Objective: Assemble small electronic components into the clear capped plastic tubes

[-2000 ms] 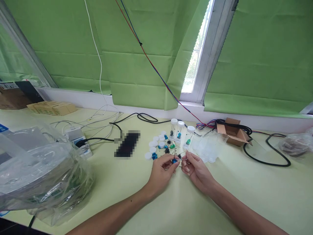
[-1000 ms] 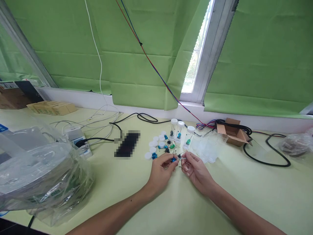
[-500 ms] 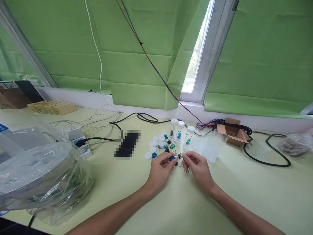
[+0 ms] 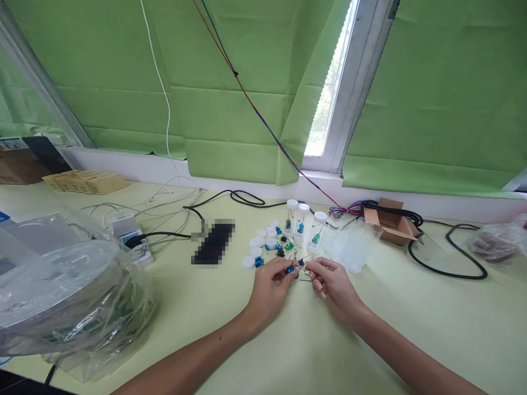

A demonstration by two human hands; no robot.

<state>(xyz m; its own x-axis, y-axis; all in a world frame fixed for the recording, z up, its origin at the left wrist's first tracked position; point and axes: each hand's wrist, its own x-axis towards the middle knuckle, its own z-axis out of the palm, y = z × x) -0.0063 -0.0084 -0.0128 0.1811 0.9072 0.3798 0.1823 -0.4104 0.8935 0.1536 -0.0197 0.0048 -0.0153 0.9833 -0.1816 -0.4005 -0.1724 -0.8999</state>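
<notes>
Between thumb and forefinger, my left hand (image 4: 269, 285) pinches a small blue part (image 4: 290, 269) with a thin dark stem pointing up. My right hand (image 4: 337, 285) is closed in a pinch on a thin metal piece (image 4: 301, 267) that reaches to the blue part; its exact kind is too small to tell. Just beyond my fingers lie a small green part (image 4: 289, 246), several blue ones (image 4: 259, 262) and a black one (image 4: 280, 253). Round white caps (image 4: 249, 262) lie to their left. Three clear capped tubes (image 4: 317, 237) stand behind, with small coloured parts inside.
Clear plastic tubes (image 4: 354, 249) lie at the right, before an open cardboard box (image 4: 389, 222) and black cable (image 4: 448, 274). At left are a bagged spool (image 4: 78, 296), a power strip (image 4: 142, 251) and a pixelated dark object (image 4: 214, 244). Yellow boxes (image 4: 86, 182) sit by the window.
The thin metal piece has tilted and lies flatter against the blue part. My right hand has turned slightly; my left keeps its pinch. The view has shifted a little.
</notes>
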